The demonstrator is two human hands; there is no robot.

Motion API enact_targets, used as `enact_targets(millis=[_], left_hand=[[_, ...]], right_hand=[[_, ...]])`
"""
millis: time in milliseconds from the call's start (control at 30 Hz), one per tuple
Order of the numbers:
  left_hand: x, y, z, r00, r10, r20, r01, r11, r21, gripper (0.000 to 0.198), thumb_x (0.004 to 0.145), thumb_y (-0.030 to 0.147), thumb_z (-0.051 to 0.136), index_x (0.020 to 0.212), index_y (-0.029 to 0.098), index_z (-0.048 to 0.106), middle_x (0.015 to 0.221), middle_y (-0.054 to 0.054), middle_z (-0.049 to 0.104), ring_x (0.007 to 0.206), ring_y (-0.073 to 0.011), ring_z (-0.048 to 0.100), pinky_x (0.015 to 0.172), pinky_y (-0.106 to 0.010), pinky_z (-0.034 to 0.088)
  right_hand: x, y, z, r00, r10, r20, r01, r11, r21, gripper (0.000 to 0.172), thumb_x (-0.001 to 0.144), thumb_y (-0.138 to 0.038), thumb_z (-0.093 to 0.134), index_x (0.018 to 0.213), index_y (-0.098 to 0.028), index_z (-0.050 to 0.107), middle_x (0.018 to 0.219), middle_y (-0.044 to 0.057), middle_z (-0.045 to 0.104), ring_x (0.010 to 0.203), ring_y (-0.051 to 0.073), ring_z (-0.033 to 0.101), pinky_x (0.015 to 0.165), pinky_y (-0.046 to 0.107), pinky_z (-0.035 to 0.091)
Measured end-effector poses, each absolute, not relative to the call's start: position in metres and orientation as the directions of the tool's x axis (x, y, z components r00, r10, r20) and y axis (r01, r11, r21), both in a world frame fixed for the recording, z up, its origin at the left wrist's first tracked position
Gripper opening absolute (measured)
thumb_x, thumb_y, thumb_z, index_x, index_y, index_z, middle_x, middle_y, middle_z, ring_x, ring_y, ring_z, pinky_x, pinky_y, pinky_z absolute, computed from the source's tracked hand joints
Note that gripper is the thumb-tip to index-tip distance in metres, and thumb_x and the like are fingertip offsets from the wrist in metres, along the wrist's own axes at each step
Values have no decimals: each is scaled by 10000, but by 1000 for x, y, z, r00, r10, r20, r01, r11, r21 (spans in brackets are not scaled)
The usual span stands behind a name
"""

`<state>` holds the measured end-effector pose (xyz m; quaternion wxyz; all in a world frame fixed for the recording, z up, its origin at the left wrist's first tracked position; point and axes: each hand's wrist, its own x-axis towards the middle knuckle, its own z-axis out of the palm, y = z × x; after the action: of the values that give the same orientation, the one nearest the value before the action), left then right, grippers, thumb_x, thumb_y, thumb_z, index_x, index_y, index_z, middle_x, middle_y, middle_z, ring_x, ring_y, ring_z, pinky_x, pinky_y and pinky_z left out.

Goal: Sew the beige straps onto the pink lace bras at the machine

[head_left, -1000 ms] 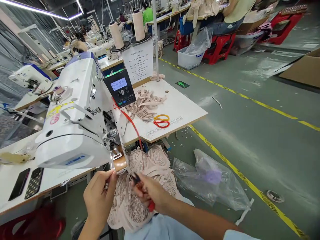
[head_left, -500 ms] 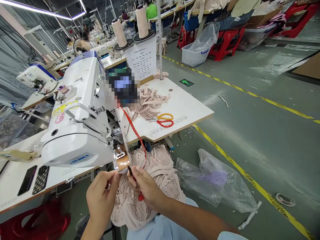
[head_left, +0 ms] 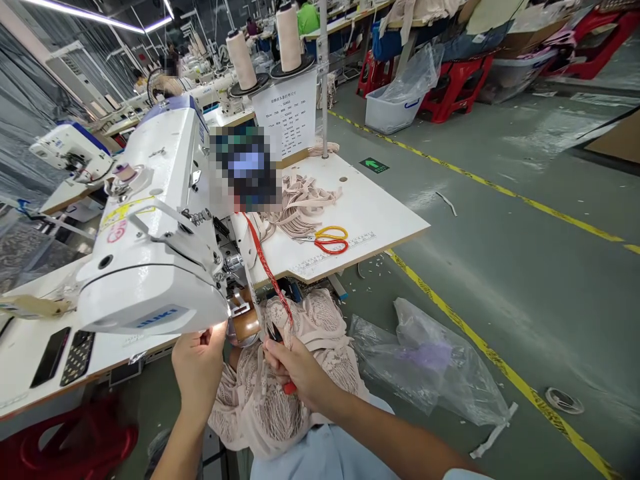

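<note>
**Sewing station, hands at the needle end of the machine**

Left hand (head_left: pixel 197 367): raised just under the head of the white industrial sewing machine (head_left: pixel 150 267), fingers pinched together on the edge of the pale pink lace garment (head_left: pixel 280 400). Grip closed on the cloth; holding it up near the needle area seems to keep the seam taut and in the lamp's light.

Right hand (head_left: pixel 295 367): closed round a small red-handled thread snipper (head_left: pixel 283 357), dark blades pointing up toward the machine's free arm. Whether the blades are open or shut cannot be told. The snipper hangs on a red cord (head_left: pixel 265 263) running up to the machine, likely so the tool stays within reach.

Pale pink lace garment: draped from the machine's brown cylinder arm (head_left: pixel 245 323) down over the person's lap, bunched between both hands; its weight rests on the lap, which leaves the held edge free.

White bench (head_left: pixel 380 213): carries a loose heap of beige elastic strips (head_left: pixel 300 203), and just beside it yellow-and-red-handled scissors (head_left: pixel 327 240), lying flat. A printed size sheet (head_left: pixel 284 120) stands upright behind two cream thread cones (head_left: pixel 265 47).

Left side of bench: two dark phones (head_left: pixel 63 357) lying flat, away from the needle.

Floor: crumpled clear plastic bag (head_left: pixel 430 360) beside yellow floor tape (head_left: pixel 500 373).
</note>
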<state>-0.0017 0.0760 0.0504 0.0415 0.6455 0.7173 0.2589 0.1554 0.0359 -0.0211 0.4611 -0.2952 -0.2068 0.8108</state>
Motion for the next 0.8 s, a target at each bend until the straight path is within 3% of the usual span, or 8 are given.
enact_targets(millis=[133,233,333,433,567,700,800], left_hand=[[0,76,52,-177,950,256,901,52,431,475,853,417,555,556,211,246,535,67,208,545,-105,239,536,-251,255],[2,75,54,-198,947,252,895,70,441,491,852,430,563,545,208,251,529,67,213,544,-103,235,531,-252,250],[3,75,56,-227,950,214,864,95,494,476,848,422,570,549,208,267,539,65,224,544,-102,246,528,-253,248],[4,74,58,-246,953,178,845,120,521,461,844,402,567,556,211,262,556,60,216,548,-103,244,524,-258,237],[7,73,57,-250,951,182,844,123,521,474,837,417,582,526,204,295,535,62,225,533,-100,260,523,-255,247],[9,74,51,-227,945,237,859,80,505,392,843,461,581,563,192,529,491,55,409,537,-115,402,563,-241,319],[9,74,49,-218,936,277,881,66,469,371,845,461,568,593,189,591,530,24,544,567,-137,490,588,-247,346]], right_hand=[[156,46,-19,-281,946,-161,-531,-293,-795,251,857,-402,600,817,-197,461,610,-81,399,487,63,278,463,204,220],[152,64,-13,-123,992,-9,-343,-51,-938,153,836,-314,622,832,-184,541,592,-77,406,530,83,377,526,213,313],[147,83,-5,-37,995,89,-120,84,-989,113,838,-281,608,910,-194,612,643,-57,520,582,102,485,599,226,391],[143,95,3,1,978,207,90,206,-974,160,837,-258,612,982,-215,664,832,-14,667,739,137,604,714,246,441],[141,101,5,-40,950,311,183,313,-932,201,881,-270,597,1064,-261,682,997,-12,710,882,146,652,783,236,459],[138,105,-4,-6,913,407,239,397,-886,189,913,-274,586,1061,-279,702,976,-12,714,926,138,658,808,220,462],[138,110,-11,-6,844,537,310,512,-801,175,903,-273,608,1040,-257,716,904,5,710,852,135,656,759,218,460]])
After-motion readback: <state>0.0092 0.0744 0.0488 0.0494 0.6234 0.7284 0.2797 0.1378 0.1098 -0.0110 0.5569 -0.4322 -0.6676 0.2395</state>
